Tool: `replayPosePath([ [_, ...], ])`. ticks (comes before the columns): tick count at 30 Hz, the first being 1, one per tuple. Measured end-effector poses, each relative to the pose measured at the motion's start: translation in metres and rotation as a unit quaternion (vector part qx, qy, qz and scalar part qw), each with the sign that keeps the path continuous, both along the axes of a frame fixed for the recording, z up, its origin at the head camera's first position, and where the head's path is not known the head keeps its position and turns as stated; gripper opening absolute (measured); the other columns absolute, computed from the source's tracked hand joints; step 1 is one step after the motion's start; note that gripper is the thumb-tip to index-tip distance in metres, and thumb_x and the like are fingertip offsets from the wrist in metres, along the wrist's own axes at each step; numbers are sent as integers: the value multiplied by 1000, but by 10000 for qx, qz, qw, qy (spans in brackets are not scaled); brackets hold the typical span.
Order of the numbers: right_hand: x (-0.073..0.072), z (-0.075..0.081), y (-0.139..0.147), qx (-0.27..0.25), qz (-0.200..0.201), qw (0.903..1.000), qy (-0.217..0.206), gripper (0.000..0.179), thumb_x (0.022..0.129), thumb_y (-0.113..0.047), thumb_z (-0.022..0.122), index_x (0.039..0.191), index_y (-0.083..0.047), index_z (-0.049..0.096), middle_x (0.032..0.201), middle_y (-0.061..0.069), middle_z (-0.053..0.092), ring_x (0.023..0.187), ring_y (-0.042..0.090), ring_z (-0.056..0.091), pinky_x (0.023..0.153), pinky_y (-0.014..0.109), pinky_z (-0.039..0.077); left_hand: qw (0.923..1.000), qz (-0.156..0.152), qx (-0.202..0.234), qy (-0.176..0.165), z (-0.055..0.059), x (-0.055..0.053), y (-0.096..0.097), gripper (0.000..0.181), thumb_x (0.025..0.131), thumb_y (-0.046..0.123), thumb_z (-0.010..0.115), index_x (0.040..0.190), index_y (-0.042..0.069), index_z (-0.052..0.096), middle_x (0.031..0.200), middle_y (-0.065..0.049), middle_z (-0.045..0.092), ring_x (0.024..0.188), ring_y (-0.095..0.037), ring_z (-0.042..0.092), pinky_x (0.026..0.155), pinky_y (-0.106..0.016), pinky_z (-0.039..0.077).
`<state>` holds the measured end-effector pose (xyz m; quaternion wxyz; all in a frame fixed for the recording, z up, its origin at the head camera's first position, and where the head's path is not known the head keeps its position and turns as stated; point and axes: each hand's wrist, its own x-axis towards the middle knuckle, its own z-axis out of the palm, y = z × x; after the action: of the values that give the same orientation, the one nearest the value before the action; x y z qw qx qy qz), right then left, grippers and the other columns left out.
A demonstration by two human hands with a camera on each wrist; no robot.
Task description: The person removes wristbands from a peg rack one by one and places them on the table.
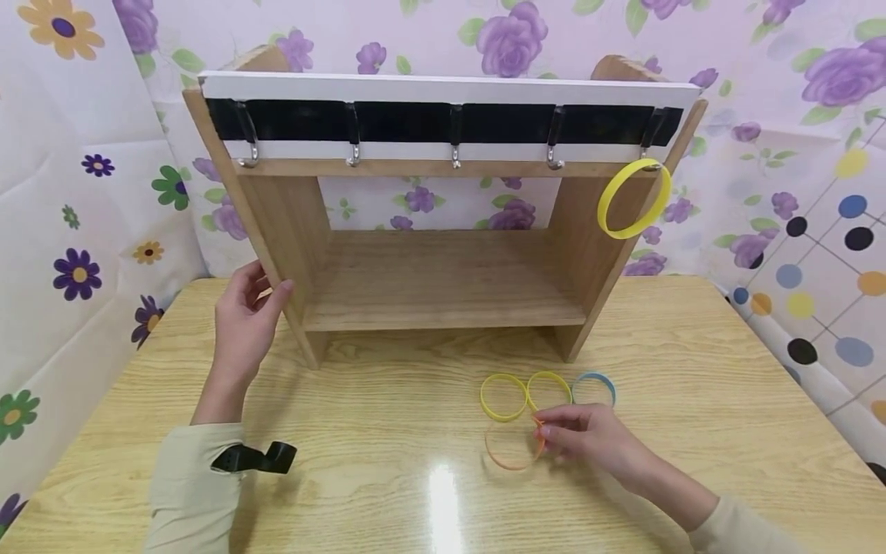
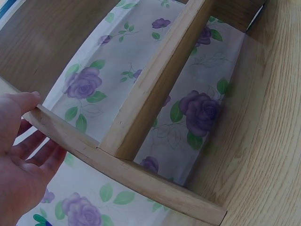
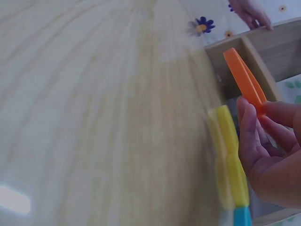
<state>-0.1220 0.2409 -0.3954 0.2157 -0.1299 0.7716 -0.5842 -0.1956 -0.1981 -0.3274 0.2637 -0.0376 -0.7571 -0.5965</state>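
Note:
Between the thumb and fingers of my right hand [image 1: 588, 438] an orange ring [image 1: 508, 466] is pinched by its right side, low over the table. Just behind it, two yellow rings [image 1: 504, 416] and a blue ring [image 1: 604, 377] lie in a row; the hand covers part of the blue one. My left hand [image 1: 249, 319] grips the left side panel of a wooden rack [image 1: 443, 277], thumb on the front edge in the left wrist view. Another yellow ring [image 1: 604, 209] hangs from the rightmost hook of the rack's black-and-white top rail [image 1: 408, 121].
Several metal hooks [image 1: 353, 154] line the rail, and the others carry no ring. A wood-grain table [image 1: 360, 462] bears the rack. Flowered sheeting [image 1: 415, 46] stands behind and at the left; dotted sheeting [image 1: 831, 308] borders the right side.

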Motion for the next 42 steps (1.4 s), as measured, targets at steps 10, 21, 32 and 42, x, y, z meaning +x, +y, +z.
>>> replayPosePath([
  [10, 2, -15, -2, -71, -28, 9994, -333, 43, 94, -13, 64, 125, 15, 54, 100, 15, 67, 86, 23, 66, 67, 32, 58, 9998, -33, 196, 24, -1, -1, 0, 40, 93, 3, 61, 131, -3, 51, 113, 0, 56, 105, -13, 55, 89, -17, 47],
  [21, 2, -18, -5, 213, -118, 9997, -61, 40, 93, -15, 65, 122, 12, 58, 93, 14, 68, 82, 26, 66, 62, 33, 58, 9998, -52, 213, 42, -1, 0, 2, 38, 93, 3, 61, 129, -3, 52, 111, 2, 56, 104, -12, 55, 88, -16, 46],
  [32, 5, -16, -10, 549, -69, 9981, 283, 39, 93, -15, 66, 122, 10, 59, 91, 10, 68, 81, 24, 67, 61, 33, 58, 9997, 16, 262, 33, -1, 0, -1, 37, 92, 2, 62, 128, -1, 54, 110, 2, 57, 103, -12, 55, 88, -16, 46],
  [42, 6, -6, -11, 799, 193, 9957, 425, 40, 93, -17, 66, 123, 8, 60, 100, 10, 67, 81, 23, 67, 61, 32, 58, 9995, -49, 278, 126, 0, -1, 0, 35, 92, 1, 61, 127, 0, 54, 110, 2, 57, 103, -13, 55, 87, -17, 46],
])
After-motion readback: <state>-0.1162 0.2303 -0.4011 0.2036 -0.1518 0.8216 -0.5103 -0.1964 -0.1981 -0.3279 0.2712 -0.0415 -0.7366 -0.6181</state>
